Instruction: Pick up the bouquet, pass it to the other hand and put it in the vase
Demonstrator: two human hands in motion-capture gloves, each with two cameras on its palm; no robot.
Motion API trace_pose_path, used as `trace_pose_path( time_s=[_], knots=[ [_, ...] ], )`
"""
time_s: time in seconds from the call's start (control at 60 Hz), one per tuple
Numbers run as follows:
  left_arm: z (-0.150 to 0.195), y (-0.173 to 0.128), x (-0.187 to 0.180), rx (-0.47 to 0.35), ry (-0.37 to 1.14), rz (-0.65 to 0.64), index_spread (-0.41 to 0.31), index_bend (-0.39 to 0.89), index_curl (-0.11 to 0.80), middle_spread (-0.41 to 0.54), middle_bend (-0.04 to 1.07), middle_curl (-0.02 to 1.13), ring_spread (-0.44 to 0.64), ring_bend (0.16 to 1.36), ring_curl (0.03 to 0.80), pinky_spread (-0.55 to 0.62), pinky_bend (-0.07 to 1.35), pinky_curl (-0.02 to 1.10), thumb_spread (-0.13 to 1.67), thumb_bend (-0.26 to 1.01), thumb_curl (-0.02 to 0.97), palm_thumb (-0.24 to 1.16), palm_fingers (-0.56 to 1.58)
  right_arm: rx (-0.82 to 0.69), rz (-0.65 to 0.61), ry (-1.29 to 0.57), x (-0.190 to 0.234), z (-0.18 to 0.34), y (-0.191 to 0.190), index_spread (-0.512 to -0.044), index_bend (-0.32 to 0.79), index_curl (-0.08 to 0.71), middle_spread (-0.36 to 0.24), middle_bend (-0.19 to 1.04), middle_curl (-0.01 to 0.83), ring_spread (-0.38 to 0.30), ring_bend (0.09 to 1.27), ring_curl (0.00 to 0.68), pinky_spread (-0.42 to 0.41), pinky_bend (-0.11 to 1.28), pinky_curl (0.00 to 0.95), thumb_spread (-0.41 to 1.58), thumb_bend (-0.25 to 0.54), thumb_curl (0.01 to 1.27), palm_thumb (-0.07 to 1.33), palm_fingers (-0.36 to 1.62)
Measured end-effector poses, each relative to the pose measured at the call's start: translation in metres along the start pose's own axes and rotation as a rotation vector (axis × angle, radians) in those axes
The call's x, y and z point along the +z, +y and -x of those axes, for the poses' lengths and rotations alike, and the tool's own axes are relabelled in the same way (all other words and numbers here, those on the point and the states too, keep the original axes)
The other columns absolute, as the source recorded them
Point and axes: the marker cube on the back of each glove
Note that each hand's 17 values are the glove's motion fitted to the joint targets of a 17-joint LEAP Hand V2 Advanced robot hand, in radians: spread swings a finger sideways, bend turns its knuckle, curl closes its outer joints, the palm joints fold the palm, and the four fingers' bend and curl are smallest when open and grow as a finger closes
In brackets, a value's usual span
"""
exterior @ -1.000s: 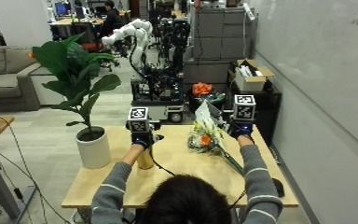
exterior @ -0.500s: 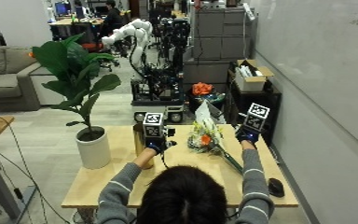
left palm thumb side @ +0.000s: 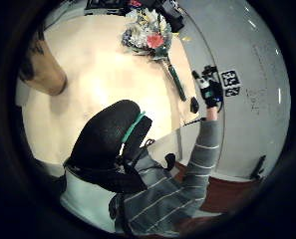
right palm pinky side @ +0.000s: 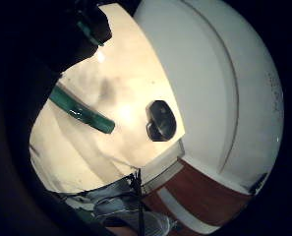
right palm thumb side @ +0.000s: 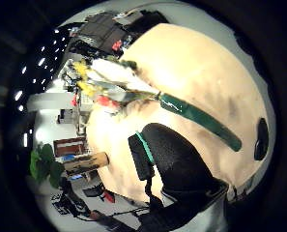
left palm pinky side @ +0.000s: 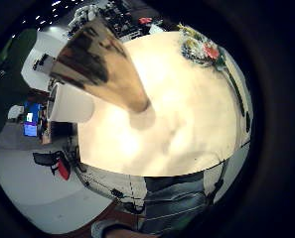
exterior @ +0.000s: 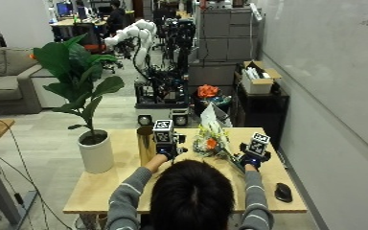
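Your table carries the plant, then the gold vase beside your left hand. The bouquet lies flat between your hands — stem end hidden behind your right hand. Your head blocks both hands; finger states I cannot tell. A mouse sits apart — right edge.

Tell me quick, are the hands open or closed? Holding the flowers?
Left hand: holds nothing; open or closed cannot be told.
Right hand: near the bouquet stem, not holding it; open or closed cannot be told.
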Motion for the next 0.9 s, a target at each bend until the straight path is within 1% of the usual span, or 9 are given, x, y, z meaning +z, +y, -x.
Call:
trace_pose_path(
  time_s=[0.05, 0.133, 0.35, 0.417, 0.483, 0.633, 0.717, 0.783, 0.9],
  knots=[
    [0.0, -0.002, 0.002, -0.002, 0.001, 0.001, 0.078, 0.13, 0.267, 0.277, 0.19, 0.33, 0.38, 0.58, 0.275, 0.36, 0.43, 0.35, 1.0, -0.02, 0.305, 0.2, 0.13, 0.085, -0.136, 0.019, 0.014, -0.007, -0.021, -0.25, 0.06, 0.09, 0.097, 0.28, 0.391, 0.092, 0.67, 0.363, 0.236, 0.71, 0.365, 1.13, -0.018, 0.26, 0.35, 0.3],
    [0.003, -0.025, 0.011, 0.015, -0.001, -0.079, 0.079, 0.13, 0.262, 0.282, 0.19, 0.34, 0.38, 0.59, 0.278, 0.36, 0.43, 0.35, 1.0, -0.03, 0.305, 0.2, 0.13, 0.092, -0.07, 0.02, 0.042, -0.01, -0.021, -0.258, 0.06, 0.089, 0.096, 0.28, 0.389, 0.092, 0.68, 0.364, 0.237, 0.72, 0.363, 1.12, -0.018, 0.27, 0.36, 0.29],
    [0.007, -0.021, 0.008, -0.022, -0.029, -0.124, 0.089, 0.13, 0.256, 0.293, 0.19, 0.34, 0.38, 0.6, 0.28, 0.37, 0.44, 0.35, 1.0, -0.03, 0.304, 0.21, 0.12, 0.117, -0.073, 0.068, 0.088, -0.019, -0.038, -0.268, 0.1, 0.103, 0.081, 0.3, 0.391, 0.086, 0.65, 0.353, 0.227, 0.68, 0.353, 1.1, -0.014, 0.28, 0.38, 0.25],
    [0.009, -0.019, 0.009, -0.046, -0.042, -0.115, 0.091, 0.13, 0.254, 0.295, 0.19, 0.34, 0.39, 0.6, 0.28, 0.37, 0.44, 0.35, 1.01, -0.03, 0.304, 0.21, 0.12, 0.116, -0.06, 0.06, 0.095, -0.018, -0.034, -0.283, 0.15, 0.137, 0.07, 0.28, 0.386, 0.083, 0.59, 0.34, 0.225, 0.64, 0.343, 1.1, -0.01, 0.28, 0.42, 0.26],
    [0.007, -0.021, 0.01, -0.03, -0.025, -0.125, 0.092, 0.13, 0.252, 0.296, 0.19, 0.35, 0.39, 0.6, 0.28, 0.37, 0.45, 0.35, 1.01, -0.03, 0.303, 0.21, 0.12, 0.133, -0.117, 0.068, 0.095, -0.019, -0.034, -0.301, 0.33, 0.215, 0.042, 0.23, 0.371, 0.082, 0.49, 0.308, 0.214, 0.56, 0.319, 1.13, 0.036, 0.3, 0.52, 0.34],
    [0.006, -0.026, 0.016, -0.004, -0.018, -0.144, 0.093, 0.13, 0.251, 0.297, 0.19, 0.35, 0.39, 0.6, 0.28, 0.37, 0.45, 0.35, 1.01, -0.03, 0.302, 0.21, 0.12, 0.122, -0.186, 0.139, 0.094, -0.016, -0.038, -0.204, 0.54, 0.333, -0.015, 0.2, 0.369, 0.014, 0.4, 0.282, 0.128, 0.39, 0.277, 1.21, 0.153, 0.33, 0.79, 0.75],
    [0.005, -0.021, 0.016, -0.011, -0.01, -0.105, 0.093, 0.13, 0.25, 0.297, 0.19, 0.35, 0.39, 0.6, 0.279, 0.37, 0.45, 0.35, 1.01, -0.03, 0.302, 0.21, 0.12, 0.174, -0.21, 0.192, 0.09, -0.02, -0.035, -0.181, 0.47, 0.359, -0.03, 0.22, 0.386, -0.041, 0.42, 0.304, 0.052, 0.37, 0.283, 1.23, 0.161, 0.33, 0.84, 0.92],
    [0.007, -0.018, 0.016, -0.024, -0.028, -0.077, 0.093, 0.13, 0.25, 0.298, 0.19, 0.35, 0.39, 0.61, 0.279, 0.37, 0.45, 0.34, 1.01, -0.03, 0.301, 0.21, 0.12, 0.194, -0.25, 0.225, 0.081, -0.021, -0.033, -0.187, 0.25, 0.333, -0.073, 0.33, 0.437, -0.114, 0.61, 0.38, -0.11, 0.49, 0.338, 1.25, 0.173, 0.34, 0.88, 1.32],
    [0.01, -0.02, 0.012, -0.049, -0.039, -0.101, 0.094, 0.13, 0.247, 0.299, 0.2, 0.35, 0.39, 0.61, 0.279, 0.38, 0.45, 0.34, 1.01, -0.03, 0.301, 0.21, 0.12, 0.134, -0.358, 0.218, 0.072, -0.015, -0.04, -0.197, 0.18, 0.36, -0.119, 0.49, 0.513, -0.171, 0.77, 0.469, -0.212, 0.6, 0.411, 1.22, 0.155, 0.35, 0.92, 1.44]
  ],
)
